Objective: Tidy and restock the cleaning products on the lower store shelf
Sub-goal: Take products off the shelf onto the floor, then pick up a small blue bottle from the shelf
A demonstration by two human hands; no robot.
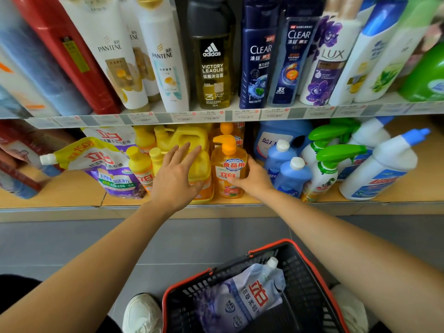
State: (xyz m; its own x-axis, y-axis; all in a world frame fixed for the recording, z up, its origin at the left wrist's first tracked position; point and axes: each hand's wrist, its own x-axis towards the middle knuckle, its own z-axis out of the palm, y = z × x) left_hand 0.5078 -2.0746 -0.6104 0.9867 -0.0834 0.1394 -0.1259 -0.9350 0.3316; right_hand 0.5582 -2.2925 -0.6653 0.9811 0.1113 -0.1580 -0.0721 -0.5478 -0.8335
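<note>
Lower shelf (72, 195), mid-frame: my right hand (254, 179) grips the orange pump bottle (229, 169); my left hand (175, 174) lies flat on the yellow jug (199, 164). I'd brace the jug, slide the bottle flush, label forward.

I have the right hand (254, 180) gripping the orange pump bottle (229, 175) at the front of the lower shelf (408, 191). The left hand (176, 175) lies straight-fingered on the yellow jug (204, 164) just beside it. Below, a black basket (310, 292) holds a pouch (242, 299).
</note>
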